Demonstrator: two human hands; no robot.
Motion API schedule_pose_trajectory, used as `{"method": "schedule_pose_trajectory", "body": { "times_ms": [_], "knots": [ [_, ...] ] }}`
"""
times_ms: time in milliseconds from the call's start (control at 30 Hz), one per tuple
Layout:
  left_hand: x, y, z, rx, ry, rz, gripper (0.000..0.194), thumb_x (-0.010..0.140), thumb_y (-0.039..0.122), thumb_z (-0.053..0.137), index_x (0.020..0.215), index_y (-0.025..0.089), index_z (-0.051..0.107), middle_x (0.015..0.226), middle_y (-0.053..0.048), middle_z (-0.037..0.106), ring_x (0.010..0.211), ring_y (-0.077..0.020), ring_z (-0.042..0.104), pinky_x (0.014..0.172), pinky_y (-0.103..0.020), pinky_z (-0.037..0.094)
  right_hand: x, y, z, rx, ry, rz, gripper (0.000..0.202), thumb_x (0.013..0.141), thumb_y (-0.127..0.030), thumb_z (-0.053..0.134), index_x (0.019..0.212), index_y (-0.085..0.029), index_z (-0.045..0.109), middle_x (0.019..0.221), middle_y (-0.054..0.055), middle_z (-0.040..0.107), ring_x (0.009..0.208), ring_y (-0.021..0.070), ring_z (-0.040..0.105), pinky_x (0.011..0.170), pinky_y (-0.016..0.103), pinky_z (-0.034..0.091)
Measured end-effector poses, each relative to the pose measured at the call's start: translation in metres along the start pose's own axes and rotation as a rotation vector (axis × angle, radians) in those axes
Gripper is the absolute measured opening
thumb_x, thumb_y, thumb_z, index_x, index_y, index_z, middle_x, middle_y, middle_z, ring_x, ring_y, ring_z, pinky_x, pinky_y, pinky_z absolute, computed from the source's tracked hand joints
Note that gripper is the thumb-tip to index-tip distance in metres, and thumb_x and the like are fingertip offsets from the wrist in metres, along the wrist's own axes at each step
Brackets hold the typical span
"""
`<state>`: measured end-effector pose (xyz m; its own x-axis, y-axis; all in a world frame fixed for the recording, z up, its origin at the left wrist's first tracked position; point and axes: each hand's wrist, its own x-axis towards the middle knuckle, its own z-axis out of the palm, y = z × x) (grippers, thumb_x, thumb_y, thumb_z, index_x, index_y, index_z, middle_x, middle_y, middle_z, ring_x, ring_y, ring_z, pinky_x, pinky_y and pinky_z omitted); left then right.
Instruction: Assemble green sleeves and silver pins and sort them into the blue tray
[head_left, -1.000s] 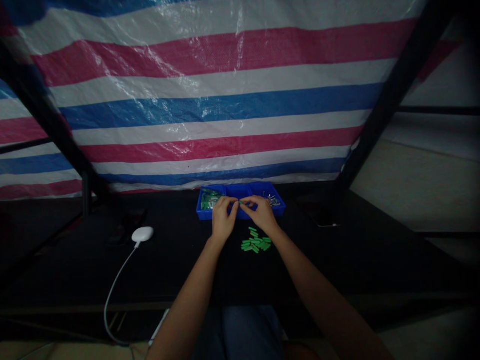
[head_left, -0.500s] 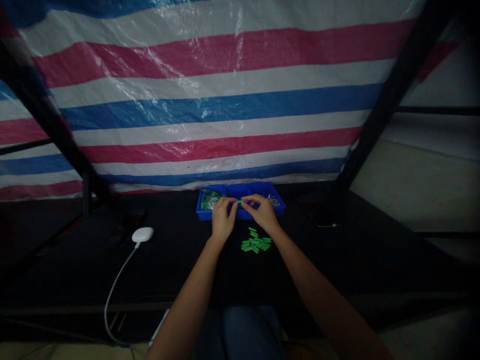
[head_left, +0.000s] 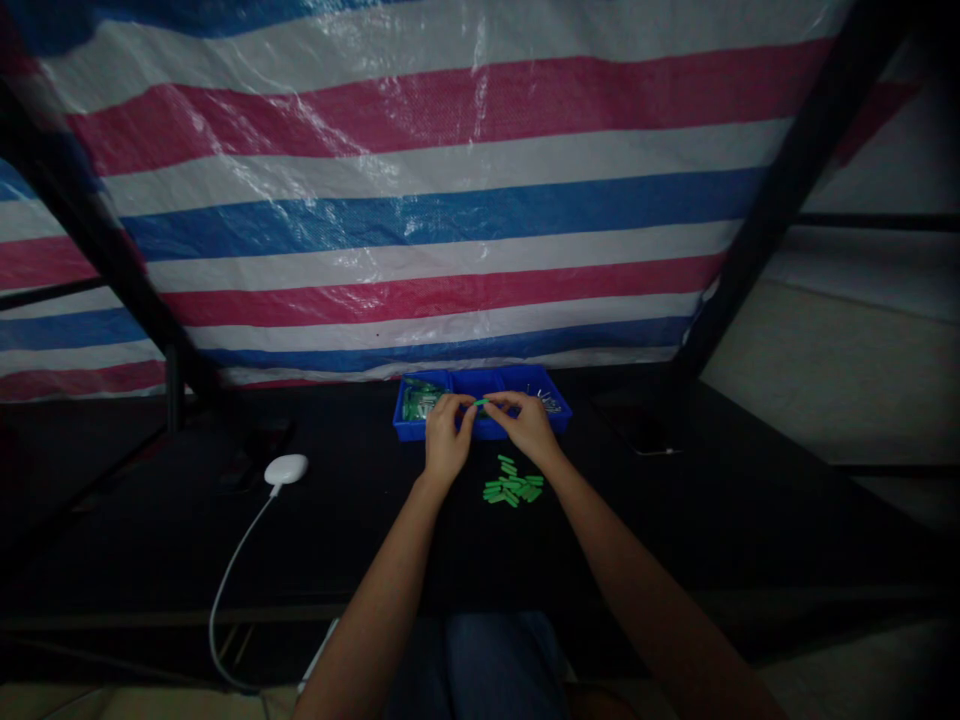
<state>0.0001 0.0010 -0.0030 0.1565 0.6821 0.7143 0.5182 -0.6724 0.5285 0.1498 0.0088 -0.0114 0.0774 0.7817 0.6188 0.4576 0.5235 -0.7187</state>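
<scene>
The left hand (head_left: pixel 448 432) and right hand (head_left: pixel 529 428) pinch one slim green piece (head_left: pixel 481 403) between their fingertips, over the middle of the blue tray (head_left: pixel 411 431). More of it shows than a second ago, so the work seems centred on this single piece. The loose green pile (head_left: pixel 513 489) lies unchanged, between the tray's front edge and the worktop's (head_left: pixel 337 560) near edge.

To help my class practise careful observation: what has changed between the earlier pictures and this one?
Very little: more of the green piece now shows between the fingertips, the right hand's having shifted slightly right, away from the left hand's. Nothing was visibly let go. The green pile, blue tray and white device stayed put.
</scene>
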Motion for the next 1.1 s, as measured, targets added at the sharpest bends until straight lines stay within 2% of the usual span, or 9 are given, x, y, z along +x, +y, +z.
{"method": "schedule_pose_trajectory", "body": {
  "times_ms": [733, 1100],
  "knots": [
    [0.0, 0.003, -0.002, -0.005, 0.037, 0.024, 0.006, 0.084, 0.02, 0.05, 0.087, 0.019, 0.055, 0.085, -0.003, 0.057, 0.073, -0.0138, 0.053, 0.073, -0.029, 0.042, 0.0, -0.004, -0.001, 0.086, -0.023, 0.009, 0.018, 0.07, -0.03, 0.064, 0.083, -0.018, 0.069, 0.08, 0.005, 0.07, 0.068, 0.0173, 0.06, 0.066, 0.03, 0.047],
    [0.0, 0.003, -0.001, 0.017, 0.01, -0.006, 0.008, 0.084, 0.02, 0.049, 0.088, 0.019, 0.056, 0.086, -0.003, 0.058, 0.074, -0.0146, 0.054, 0.073, -0.03, 0.043, -0.001, -0.01, -0.002, 0.093, -0.023, -0.002, 0.017, 0.07, -0.03, 0.064, 0.082, -0.018, 0.069, 0.08, 0.005, 0.07, 0.068, 0.0166, 0.059, 0.067, 0.029, 0.047]
  ]
}}
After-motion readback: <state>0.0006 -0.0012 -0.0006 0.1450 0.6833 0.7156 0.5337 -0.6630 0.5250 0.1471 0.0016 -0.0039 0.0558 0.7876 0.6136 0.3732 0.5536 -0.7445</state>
